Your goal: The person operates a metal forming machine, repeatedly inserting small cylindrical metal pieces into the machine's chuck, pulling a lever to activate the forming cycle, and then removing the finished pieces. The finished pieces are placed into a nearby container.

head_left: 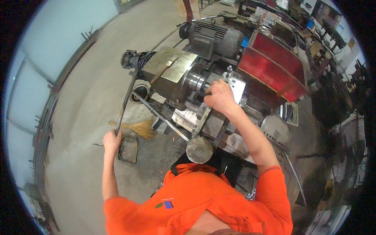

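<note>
My left hand (112, 140) is closed round the lower end of a long dark lever bar (126, 100), which slants up toward the dark fitting (133, 59) at the left end of a lathe-like machine. My right hand (220, 95) is bent over the machine beside its shiny round chuck (194, 78), fingers curled together; what they hold, if anything, is hidden beneath them. Just beyond that hand is a bright metal block (237, 87) with a bolt standing up. A round handwheel (199, 149) sits close in front of my body.
A grey headstock (166, 70) and a ribbed motor (215, 39) stand at the back, beside a red box-shaped bin (270, 64). A metal pipe (164, 121) slants across the left front. A straw broom (140, 128) and dustpan (128, 149) lie on the floor.
</note>
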